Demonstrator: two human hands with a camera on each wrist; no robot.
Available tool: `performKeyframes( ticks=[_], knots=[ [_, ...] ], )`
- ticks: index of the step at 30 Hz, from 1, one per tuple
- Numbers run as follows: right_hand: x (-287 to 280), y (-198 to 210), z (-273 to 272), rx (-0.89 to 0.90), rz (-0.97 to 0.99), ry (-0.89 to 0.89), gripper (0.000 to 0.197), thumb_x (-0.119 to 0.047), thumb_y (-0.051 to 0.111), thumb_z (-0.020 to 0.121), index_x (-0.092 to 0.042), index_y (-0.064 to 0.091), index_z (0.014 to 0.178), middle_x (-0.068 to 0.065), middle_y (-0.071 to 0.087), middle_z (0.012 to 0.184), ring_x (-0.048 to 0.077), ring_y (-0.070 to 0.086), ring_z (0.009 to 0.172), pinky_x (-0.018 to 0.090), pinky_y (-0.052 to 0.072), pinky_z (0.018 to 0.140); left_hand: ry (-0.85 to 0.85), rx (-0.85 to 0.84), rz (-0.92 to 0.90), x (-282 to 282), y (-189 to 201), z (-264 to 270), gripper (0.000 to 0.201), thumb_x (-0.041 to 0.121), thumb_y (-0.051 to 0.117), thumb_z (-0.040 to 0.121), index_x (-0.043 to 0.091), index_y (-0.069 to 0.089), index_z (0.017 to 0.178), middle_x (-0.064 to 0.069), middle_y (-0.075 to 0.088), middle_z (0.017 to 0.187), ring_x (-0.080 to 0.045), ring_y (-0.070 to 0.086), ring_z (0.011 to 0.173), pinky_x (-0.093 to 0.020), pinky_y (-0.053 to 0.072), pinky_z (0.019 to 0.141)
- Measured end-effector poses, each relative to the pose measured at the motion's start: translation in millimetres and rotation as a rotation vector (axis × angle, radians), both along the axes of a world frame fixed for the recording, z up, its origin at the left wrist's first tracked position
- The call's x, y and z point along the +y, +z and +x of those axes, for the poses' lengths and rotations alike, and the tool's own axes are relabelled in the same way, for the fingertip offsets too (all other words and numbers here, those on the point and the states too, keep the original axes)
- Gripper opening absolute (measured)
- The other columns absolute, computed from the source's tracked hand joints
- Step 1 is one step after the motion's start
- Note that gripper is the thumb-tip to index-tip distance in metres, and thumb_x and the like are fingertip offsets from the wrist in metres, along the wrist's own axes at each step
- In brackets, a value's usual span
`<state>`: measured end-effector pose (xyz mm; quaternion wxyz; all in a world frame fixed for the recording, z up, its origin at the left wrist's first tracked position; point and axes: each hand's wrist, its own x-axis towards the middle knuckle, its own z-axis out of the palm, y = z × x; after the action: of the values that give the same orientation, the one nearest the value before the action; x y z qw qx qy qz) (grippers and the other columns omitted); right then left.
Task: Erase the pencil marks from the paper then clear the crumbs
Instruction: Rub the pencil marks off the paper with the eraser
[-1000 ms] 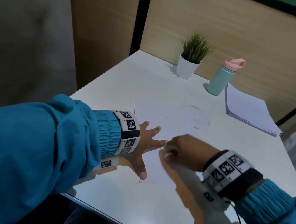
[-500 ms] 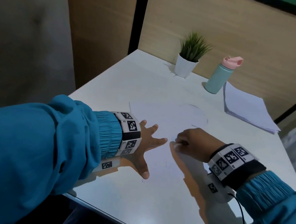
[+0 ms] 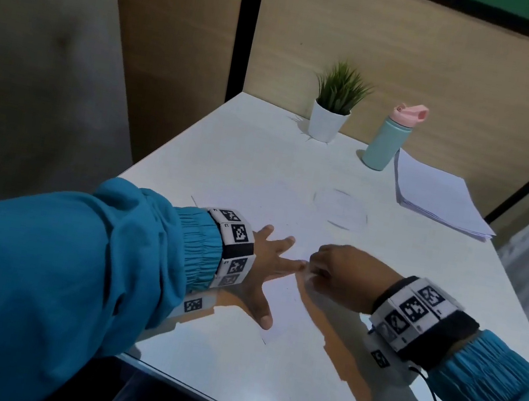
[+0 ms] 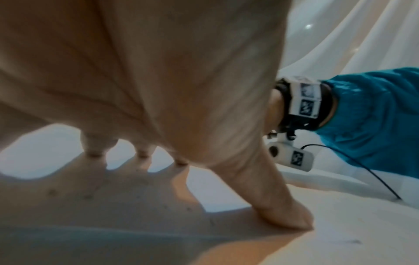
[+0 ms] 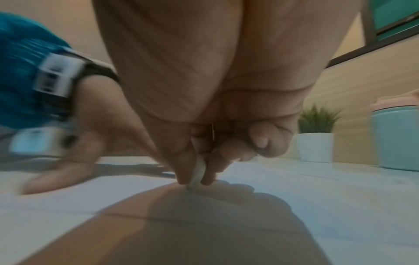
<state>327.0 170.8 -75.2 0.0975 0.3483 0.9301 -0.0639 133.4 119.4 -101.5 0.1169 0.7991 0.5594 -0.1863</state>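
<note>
One white rectangular desk [image 3: 264,151] carries one flat white paper sheet [image 3: 279,293], one small white eraser [image 5: 200,168], one green plant in a white pot [image 3: 329,120], one mint bottle with a pink lid [image 3: 387,140], one stack of white papers [image 3: 436,200]; two hands are visible

Head view overhead, wrist views close — table-level

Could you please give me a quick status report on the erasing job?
Left hand flat, pressing paper. Right hand pinching eraser, tip on sheet. Pencil circle not yet erased. Nothing in the way.
</note>
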Motion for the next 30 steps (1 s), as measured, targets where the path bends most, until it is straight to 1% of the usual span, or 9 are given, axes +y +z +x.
performKeyframes(
  ticks=[4, 8, 13, 16, 18, 22, 24, 26, 30],
  knots=[
    [-34.5, -2.3, 3.1, -0.01, -0.099, 0.107, 0.03, -0.042, 0.035, 0.087, -0.026, 0.051, 0.067, -0.01, 0.055, 0.074, 0.013, 0.058, 0.071, 0.033, 0.052, 0.071, 0.005, 0.022, -0.01, 4.7, -6.2, -1.1, 0.127, 0.096, 0.053, 0.053, 0.052, -0.019, 0.148, 0.005, -0.021, 0.164, -0.041, -0.016, 0.149, -0.072, 0.008, 0.109],
    [0.3, 6.2, 13.5, 0.032, -0.022, -0.059, 0.033, -0.05, 0.035, 0.081, -0.027, 0.055, 0.069, -0.01, 0.06, 0.078, 0.013, 0.061, 0.077, 0.04, 0.055, 0.08, -0.001, 0.029, 0.031, 7.0, -16.2, -2.6, 0.128, 0.101, 0.049, 0.048, 0.055, -0.02, 0.146, 0.006, -0.021, 0.164, -0.04, -0.014, 0.149, -0.072, 0.009, 0.109],
    [-39.9, -5.5, -1.7, -0.049, -0.123, 0.078, 0.037, -0.043, 0.032, 0.088, -0.022, 0.055, 0.069, -0.003, 0.062, 0.073, 0.015, 0.06, 0.069, 0.037, 0.054, 0.073, -0.003, 0.033, -0.01, 8.3, -10.7, -0.7, 0.13, 0.098, 0.052, 0.049, 0.052, -0.02, 0.147, 0.004, -0.021, 0.164, -0.041, -0.016, 0.148, -0.071, 0.008, 0.11],
    [-6.8, 5.6, 4.2, -0.037, -0.068, -0.096, 0.037, -0.045, 0.037, 0.09, -0.025, 0.052, 0.064, -0.005, 0.064, 0.075, 0.015, 0.062, 0.073, 0.035, 0.054, 0.076, -0.002, 0.033, 0.008, 6.9, -11.1, -2.4, 0.128, 0.101, 0.048, 0.049, 0.054, -0.021, 0.146, 0.005, -0.021, 0.164, -0.041, -0.014, 0.149, -0.07, 0.01, 0.11],
    [-4.5, 3.8, 3.1, -0.013, -0.059, -0.116, 0.036, -0.042, 0.039, 0.094, -0.026, 0.047, 0.063, -0.007, 0.063, 0.077, 0.016, 0.061, 0.076, 0.031, 0.049, 0.074, -0.003, 0.038, 0.012, 5.4, -10.0, -1.2, 0.126, 0.098, 0.05, 0.053, 0.052, -0.02, 0.148, 0.004, -0.021, 0.164, -0.04, -0.014, 0.149, -0.068, 0.01, 0.111],
    [-52.9, -1.8, -14.0, -0.073, -0.141, 0.065, 0.035, -0.036, 0.036, 0.096, -0.018, 0.054, 0.072, 0.002, 0.066, 0.077, 0.021, 0.063, 0.073, 0.036, 0.053, 0.075, 0.0, 0.034, -0.034, 5.6, -2.4, 1.0, 0.127, 0.095, 0.054, 0.055, 0.05, -0.019, 0.148, 0.005, -0.022, 0.163, -0.041, -0.016, 0.148, -0.072, 0.008, 0.11],
    [-35.8, 1.3, -10.5, -0.125, -0.121, 0.0, 0.032, -0.033, 0.037, 0.097, -0.017, 0.056, 0.076, 0.003, 0.069, 0.084, 0.021, 0.064, 0.079, 0.035, 0.053, 0.08, 0.002, 0.028, -0.036, 6.0, -3.4, 0.0, 0.127, 0.096, 0.053, 0.053, 0.051, -0.02, 0.148, 0.005, -0.021, 0.164, -0.041, -0.016, 0.148, -0.072, 0.008, 0.11],
    [-9.7, 8.1, -3.0, -0.093, -0.095, -0.113, 0.029, -0.035, 0.037, 0.097, -0.021, 0.054, 0.078, 0.002, 0.069, 0.091, 0.02, 0.063, 0.086, 0.033, 0.051, 0.084, 0.002, 0.035, -0.025, 5.4, -5.4, -0.8, 0.127, 0.098, 0.05, 0.052, 0.052, -0.02, 0.147, 0.004, -0.021, 0.164, -0.042, -0.016, 0.148, -0.071, 0.008, 0.11],
    [-37.2, 0.9, -15.2, -0.093, -0.114, -0.024, 0.029, -0.035, 0.033, 0.095, -0.02, 0.053, 0.08, 0.002, 0.067, 0.084, 0.021, 0.063, 0.078, 0.037, 0.053, 0.082, -0.002, 0.026, -0.049, 4.3, -0.5, -0.4, 0.127, 0.095, 0.054, 0.055, 0.051, -0.02, 0.148, 0.004, -0.022, 0.163, -0.041, -0.016, 0.148, -0.072, 0.008, 0.11]
  ],
)
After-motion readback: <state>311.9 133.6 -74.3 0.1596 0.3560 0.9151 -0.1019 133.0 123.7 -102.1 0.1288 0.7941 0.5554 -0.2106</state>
